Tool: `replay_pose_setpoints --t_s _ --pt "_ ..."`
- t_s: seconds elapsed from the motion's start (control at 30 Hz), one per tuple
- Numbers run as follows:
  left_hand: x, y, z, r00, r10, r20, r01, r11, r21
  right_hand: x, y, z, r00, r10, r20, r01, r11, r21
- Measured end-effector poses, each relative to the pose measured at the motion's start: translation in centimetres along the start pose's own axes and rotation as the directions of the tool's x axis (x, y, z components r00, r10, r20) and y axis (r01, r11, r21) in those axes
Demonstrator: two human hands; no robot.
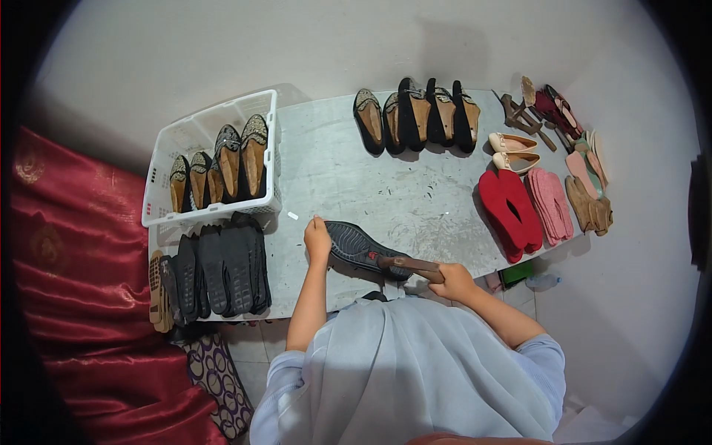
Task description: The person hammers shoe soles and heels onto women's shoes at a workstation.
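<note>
My left hand [317, 239] is closed around the toe end of a black shoe [354, 245], whose ridged sole faces up and bears a small red mark. In my right hand [454, 282] is the wooden handle of a hammer [417, 265]. The hammer's head end lies over the heel part of the sole; whether it touches cannot be made out. The shoe is near the table's front edge, close to my body, and its upper is hidden underneath.
On the grey table [341, 178], a white basket [211, 211] holds patterned shoes on lasts. Black soles [215, 267] stand before it. More black shoes [415, 119] line the back. Red soles [509, 215], pink soles [549, 206], cream flats [515, 161] and a metal shoe stand [519, 119] are right.
</note>
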State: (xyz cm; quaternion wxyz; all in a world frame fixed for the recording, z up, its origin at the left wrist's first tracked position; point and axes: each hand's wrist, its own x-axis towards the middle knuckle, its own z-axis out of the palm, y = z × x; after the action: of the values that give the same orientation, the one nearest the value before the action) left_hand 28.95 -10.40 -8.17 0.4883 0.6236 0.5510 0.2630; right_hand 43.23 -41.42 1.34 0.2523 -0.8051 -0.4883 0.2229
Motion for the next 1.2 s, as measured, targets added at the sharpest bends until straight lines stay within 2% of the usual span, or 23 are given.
replay_pose_setpoints --t_s 0.3,0.4,0.5,0.6,0.7,0.9,1.1,1.2 --pt "-0.2 -0.1 -0.2 1.0 0.01 0.021 -0.011 1.0 0.027 -4.4 1.5 -0.5 0.988 0.147 -0.053 -0.146 0.989 0.009" --pt "0.3 -0.3 -0.1 1.0 0.018 0.012 -0.019 0.999 0.045 -4.1 0.8 -1.3 0.977 0.17 -0.126 -0.163 0.985 0.065" --pt "0.7 -1.6 -0.1 1.0 0.001 0.017 -0.001 1.0 0.018 -3.6 0.9 -1.4 0.914 0.272 -0.301 -0.235 0.96 0.153" --pt "0.5 -1.3 -0.2 1.0 -0.01 0.02 0.01 1.0 0.009 -2.1 1.5 -1.4 0.844 0.392 -0.366 -0.367 0.92 0.138" --pt "0.1 -0.7 -0.2 1.0 0.001 0.021 -0.001 1.0 0.012 -0.5 3.4 -0.6 0.801 0.337 -0.494 -0.391 0.92 -0.007" --pt "0.5 -1.1 0.0 0.999 0.034 0.02 -0.034 0.999 0.005 1.5 7.8 2.4 0.792 0.203 -0.576 -0.377 0.904 -0.2" --pt "0.2 -0.6 -0.3 0.999 0.018 0.035 -0.018 1.0 -0.004 2.3 9.3 4.3 0.754 0.204 -0.624 -0.393 0.902 -0.18" --pt "0.3 -0.6 -0.2 0.999 0.022 0.04 -0.022 1.0 -0.012 2.3 9.3 4.5 0.771 0.163 -0.616 -0.366 0.904 -0.22"
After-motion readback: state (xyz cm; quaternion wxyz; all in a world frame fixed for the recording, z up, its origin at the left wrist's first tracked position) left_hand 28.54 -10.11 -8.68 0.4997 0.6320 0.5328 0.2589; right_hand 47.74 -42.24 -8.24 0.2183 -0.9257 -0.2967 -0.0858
